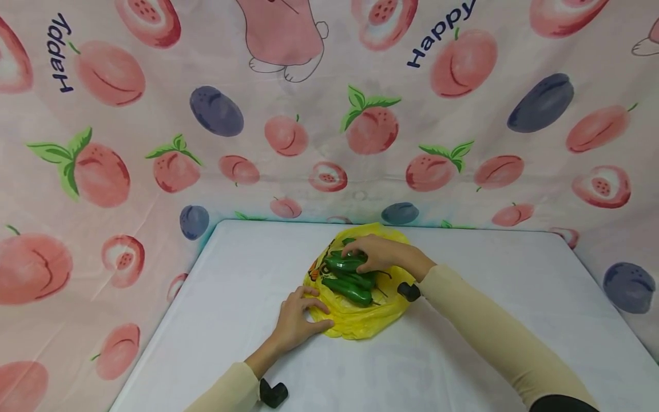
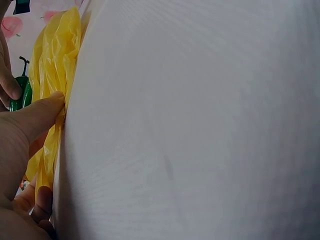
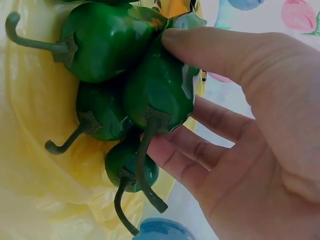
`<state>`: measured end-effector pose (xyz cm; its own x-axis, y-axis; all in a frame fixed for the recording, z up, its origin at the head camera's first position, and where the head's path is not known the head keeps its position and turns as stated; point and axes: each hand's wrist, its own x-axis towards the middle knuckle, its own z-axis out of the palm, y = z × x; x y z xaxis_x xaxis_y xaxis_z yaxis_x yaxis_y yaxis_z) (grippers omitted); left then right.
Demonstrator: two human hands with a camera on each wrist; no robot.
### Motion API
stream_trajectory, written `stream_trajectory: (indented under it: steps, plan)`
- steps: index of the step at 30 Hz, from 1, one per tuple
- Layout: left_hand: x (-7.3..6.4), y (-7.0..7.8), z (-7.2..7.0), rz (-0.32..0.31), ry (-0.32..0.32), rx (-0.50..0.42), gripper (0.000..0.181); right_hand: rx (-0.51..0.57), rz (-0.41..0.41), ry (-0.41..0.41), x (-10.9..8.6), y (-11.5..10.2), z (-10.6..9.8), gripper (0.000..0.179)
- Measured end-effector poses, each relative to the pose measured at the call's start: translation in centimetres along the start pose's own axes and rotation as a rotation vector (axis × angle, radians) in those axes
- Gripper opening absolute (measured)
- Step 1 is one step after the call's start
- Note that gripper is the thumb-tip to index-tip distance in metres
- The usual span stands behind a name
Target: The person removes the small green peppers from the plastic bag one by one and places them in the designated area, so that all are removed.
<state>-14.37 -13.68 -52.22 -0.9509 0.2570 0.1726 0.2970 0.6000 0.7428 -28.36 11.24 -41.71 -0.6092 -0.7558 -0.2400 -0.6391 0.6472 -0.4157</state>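
Note:
Several glossy green chili peppers with curved stems lie on a crumpled yellow plastic bag on the white table. My right hand is over the far part of the pile. In the right wrist view its thumb lies on one green chili pepper, with fingers round its other side; other peppers touch that one. At the bag's near left edge, my left hand holds the yellow plastic between thumb and curled fingers. The left wrist view shows the thumb against the plastic; some fingers are partly hidden.
A curtain printed with peaches and dark blue fruit hangs behind the table's far edge and along the sides. Black straps with small devices sit at both wrists.

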Motion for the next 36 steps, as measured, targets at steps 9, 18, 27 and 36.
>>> stream_trajectory:
  steps: [9, 18, 27, 36]
  plan:
    - [-0.2, -0.1, 0.1, -0.007, -0.006, 0.004, 0.019, -0.002, -0.010, 0.005, -0.1, -0.1, 0.4, 0.042]
    - [-0.3, -0.2, 0.0, 0.025, 0.016, 0.013, 0.019, -0.015, -0.014, 0.022, -0.3, -0.3, -0.1, 0.044]
    - [-0.1, -0.1, -0.4, 0.025, 0.007, 0.006, 0.021, 0.045, -0.056, 0.075, -1.2, -0.5, -0.8, 0.046]
    - [-0.1, -0.3, -0.3, 0.021, -0.010, -0.009, 0.023, 0.139, -0.097, 0.125, -2.5, -0.5, -1.3, 0.048]
